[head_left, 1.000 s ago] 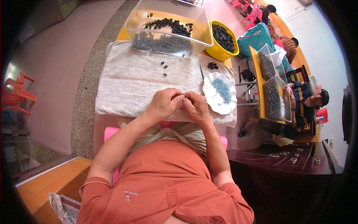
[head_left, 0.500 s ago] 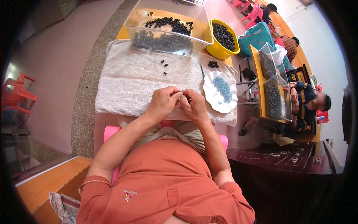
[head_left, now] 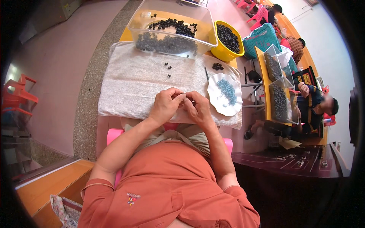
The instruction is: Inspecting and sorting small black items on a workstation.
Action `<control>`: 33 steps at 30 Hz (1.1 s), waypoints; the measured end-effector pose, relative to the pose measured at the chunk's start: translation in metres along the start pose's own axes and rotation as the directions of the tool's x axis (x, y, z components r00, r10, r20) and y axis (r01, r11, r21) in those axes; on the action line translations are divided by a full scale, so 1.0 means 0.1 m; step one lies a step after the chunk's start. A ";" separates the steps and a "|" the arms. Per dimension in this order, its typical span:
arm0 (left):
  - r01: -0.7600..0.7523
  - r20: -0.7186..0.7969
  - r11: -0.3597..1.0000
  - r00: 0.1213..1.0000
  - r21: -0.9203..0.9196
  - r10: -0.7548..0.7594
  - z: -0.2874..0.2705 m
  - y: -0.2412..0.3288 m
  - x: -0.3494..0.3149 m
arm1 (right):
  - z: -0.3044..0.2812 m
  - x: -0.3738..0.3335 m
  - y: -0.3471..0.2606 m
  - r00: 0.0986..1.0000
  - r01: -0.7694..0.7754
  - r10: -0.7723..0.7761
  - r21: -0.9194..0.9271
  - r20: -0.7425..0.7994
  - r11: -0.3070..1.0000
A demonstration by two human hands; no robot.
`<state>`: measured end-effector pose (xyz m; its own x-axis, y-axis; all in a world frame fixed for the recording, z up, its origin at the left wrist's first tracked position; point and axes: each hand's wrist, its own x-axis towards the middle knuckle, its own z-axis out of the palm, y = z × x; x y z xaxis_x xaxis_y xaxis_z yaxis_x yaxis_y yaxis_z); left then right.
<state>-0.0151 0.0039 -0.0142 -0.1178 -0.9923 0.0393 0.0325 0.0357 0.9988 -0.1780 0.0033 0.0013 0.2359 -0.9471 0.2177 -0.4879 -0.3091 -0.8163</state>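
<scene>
Centre of frame: left hand (head_left: pixel 166 106) and right hand (head_left: pixel 199 108) together at fingertips, any held piece hidden, cannot tell | Upper centre: 3 black pieces (head_left: pixel 169 67) on towel (head_left: pixel 129 81), likely light, stiff; pinch sides | Right of centre: blue bits (head_left: pixel 227 92) on plate (head_left: pixel 217 105), probably slippery

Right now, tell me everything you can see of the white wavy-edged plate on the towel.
The white wavy-edged plate is shallow and smooth, perhaps ceramic or plastic. It lies face up on the white cloth towel, near the towel's right edge. Small, pale blue, bead-like pieces spread over its middle and upper part, leaving the lower part bare. The person's right hand is left of it, not touching. A thin dark stick lies by its upper left rim; contact is unclear.
</scene>
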 end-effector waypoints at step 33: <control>0.376 0.223 0.712 0.926 -0.593 -0.304 -0.11 0.01 0.06 | 0.02 0.01 0.18 0.986 -0.105 0.159 0.532 -0.057 0.840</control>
<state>-0.0044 -0.0035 -0.0130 -0.3402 -0.9034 -0.2609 0.5677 -0.4185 0.7089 -0.1851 -0.0028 -0.0143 0.1072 -0.9875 0.1155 0.0127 -0.1148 -0.9933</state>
